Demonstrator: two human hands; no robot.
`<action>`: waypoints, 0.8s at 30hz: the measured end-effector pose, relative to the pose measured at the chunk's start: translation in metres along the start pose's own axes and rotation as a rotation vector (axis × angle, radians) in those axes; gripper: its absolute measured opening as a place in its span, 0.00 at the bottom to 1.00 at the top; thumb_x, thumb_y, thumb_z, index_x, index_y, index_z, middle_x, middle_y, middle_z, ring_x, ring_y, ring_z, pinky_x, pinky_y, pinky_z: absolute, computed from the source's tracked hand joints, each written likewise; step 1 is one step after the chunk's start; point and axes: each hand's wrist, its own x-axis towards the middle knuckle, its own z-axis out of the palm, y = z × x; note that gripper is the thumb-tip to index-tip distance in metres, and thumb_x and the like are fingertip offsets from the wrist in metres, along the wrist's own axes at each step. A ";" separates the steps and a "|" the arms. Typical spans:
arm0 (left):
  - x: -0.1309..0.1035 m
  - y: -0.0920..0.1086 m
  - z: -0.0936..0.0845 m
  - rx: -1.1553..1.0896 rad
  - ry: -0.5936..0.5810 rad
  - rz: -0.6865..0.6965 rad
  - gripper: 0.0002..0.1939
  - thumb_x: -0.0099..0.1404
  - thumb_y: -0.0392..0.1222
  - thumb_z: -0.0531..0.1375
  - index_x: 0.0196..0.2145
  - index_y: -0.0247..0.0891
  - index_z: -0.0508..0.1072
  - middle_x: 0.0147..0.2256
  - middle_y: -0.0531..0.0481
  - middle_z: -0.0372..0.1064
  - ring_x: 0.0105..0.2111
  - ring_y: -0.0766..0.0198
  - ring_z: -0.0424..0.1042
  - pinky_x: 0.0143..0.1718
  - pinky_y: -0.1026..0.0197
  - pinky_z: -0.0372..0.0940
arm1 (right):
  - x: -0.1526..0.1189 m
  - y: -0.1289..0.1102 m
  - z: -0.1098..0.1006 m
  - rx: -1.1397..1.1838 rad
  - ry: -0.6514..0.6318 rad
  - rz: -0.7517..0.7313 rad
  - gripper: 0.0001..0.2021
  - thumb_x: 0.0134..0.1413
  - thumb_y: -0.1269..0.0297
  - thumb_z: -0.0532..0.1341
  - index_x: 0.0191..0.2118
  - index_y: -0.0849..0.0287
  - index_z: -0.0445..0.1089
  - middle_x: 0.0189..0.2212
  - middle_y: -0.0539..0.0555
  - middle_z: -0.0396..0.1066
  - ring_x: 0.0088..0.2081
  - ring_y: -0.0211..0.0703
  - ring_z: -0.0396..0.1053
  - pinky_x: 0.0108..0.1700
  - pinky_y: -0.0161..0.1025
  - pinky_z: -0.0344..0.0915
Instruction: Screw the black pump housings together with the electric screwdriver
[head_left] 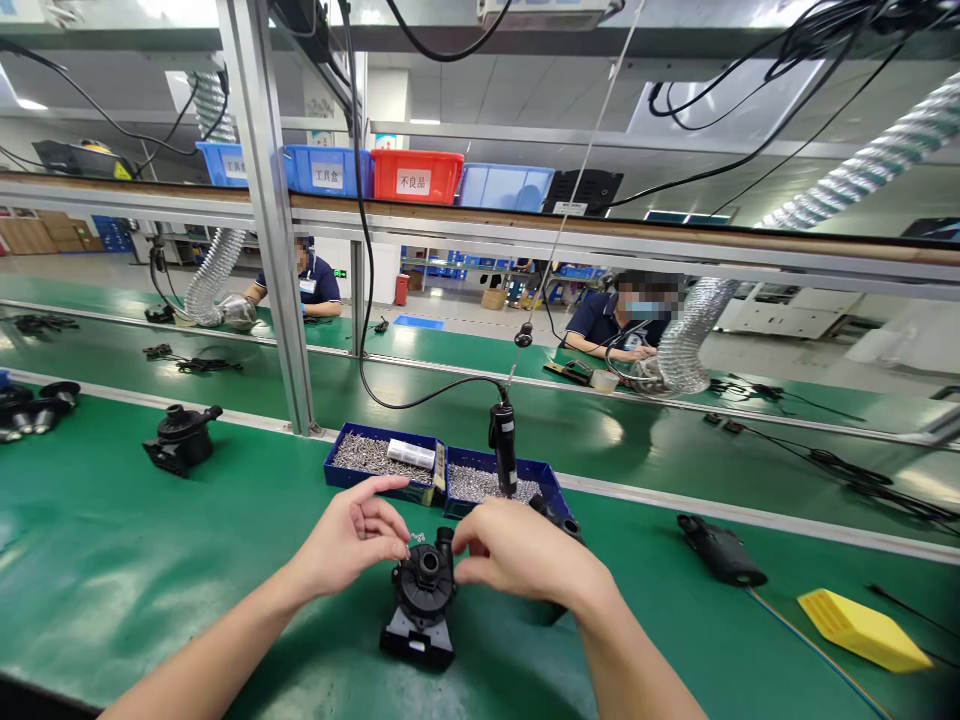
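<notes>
A black pump housing with a round top, a side spout and a pale metal bracket stands on the green bench before me. My left hand is at its left, thumb and curled fingertips together at the rim. Small shiny screws show right beside those fingertips; whether the fingers grip any is unclear. On the other side, my right hand bends over next to the spout, its fingers closed and its fingertips partly hidden. Behind the hands, a black electric screwdriver hangs upright above the screw trays.
Two blue trays of screws sit behind the pump. Another black pump is at left. Partly behind my right hand lies a black part. A black tool and a yellow holder lie right. Two people sit across.
</notes>
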 end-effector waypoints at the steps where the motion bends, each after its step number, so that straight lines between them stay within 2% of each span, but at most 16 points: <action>1: 0.000 0.000 0.002 -0.059 -0.008 0.005 0.42 0.55 0.36 0.75 0.63 0.37 0.64 0.35 0.47 0.79 0.33 0.58 0.80 0.38 0.59 0.74 | 0.000 -0.001 -0.001 0.057 0.088 -0.071 0.02 0.59 0.64 0.70 0.36 0.53 0.83 0.26 0.49 0.77 0.28 0.41 0.69 0.31 0.36 0.57; 4: -0.001 -0.002 0.005 -0.204 -0.034 0.035 0.46 0.53 0.33 0.76 0.65 0.40 0.61 0.37 0.48 0.78 0.31 0.59 0.80 0.34 0.62 0.73 | 0.006 -0.007 0.003 0.220 0.293 -0.341 0.07 0.68 0.64 0.66 0.46 0.54 0.82 0.35 0.52 0.77 0.35 0.40 0.71 0.39 0.35 0.62; 7: -0.001 -0.004 0.007 -0.296 -0.014 0.083 0.48 0.54 0.32 0.77 0.66 0.43 0.60 0.38 0.50 0.76 0.29 0.65 0.77 0.31 0.66 0.70 | 0.014 -0.013 0.015 0.194 0.320 -0.487 0.08 0.69 0.64 0.64 0.48 0.54 0.82 0.39 0.54 0.73 0.36 0.39 0.69 0.39 0.35 0.62; 11: 0.000 -0.006 0.009 -0.301 0.048 0.114 0.50 0.53 0.31 0.77 0.67 0.42 0.57 0.37 0.50 0.75 0.27 0.67 0.76 0.31 0.67 0.70 | 0.020 -0.014 0.024 0.121 0.348 -0.480 0.09 0.71 0.63 0.63 0.45 0.54 0.82 0.40 0.54 0.72 0.35 0.38 0.68 0.37 0.35 0.61; 15: 0.001 -0.005 0.011 -0.314 0.068 0.088 0.53 0.51 0.29 0.76 0.68 0.42 0.56 0.37 0.52 0.75 0.26 0.67 0.76 0.30 0.66 0.70 | 0.019 -0.012 0.021 0.179 0.296 -0.473 0.07 0.69 0.64 0.65 0.42 0.55 0.83 0.36 0.51 0.71 0.35 0.38 0.68 0.37 0.34 0.61; 20: 0.004 -0.009 0.012 -0.322 0.140 0.072 0.50 0.51 0.31 0.76 0.66 0.39 0.58 0.34 0.54 0.74 0.25 0.68 0.74 0.32 0.65 0.71 | 0.025 -0.007 0.026 0.093 0.363 -0.514 0.08 0.70 0.63 0.64 0.39 0.56 0.81 0.33 0.50 0.70 0.31 0.36 0.65 0.33 0.35 0.58; 24: 0.007 -0.018 0.016 -0.331 0.195 0.040 0.45 0.51 0.34 0.78 0.62 0.35 0.63 0.32 0.54 0.74 0.25 0.68 0.73 0.32 0.64 0.70 | 0.028 -0.004 0.031 -0.043 0.416 -0.509 0.09 0.69 0.68 0.61 0.37 0.57 0.78 0.33 0.50 0.70 0.30 0.37 0.65 0.31 0.37 0.54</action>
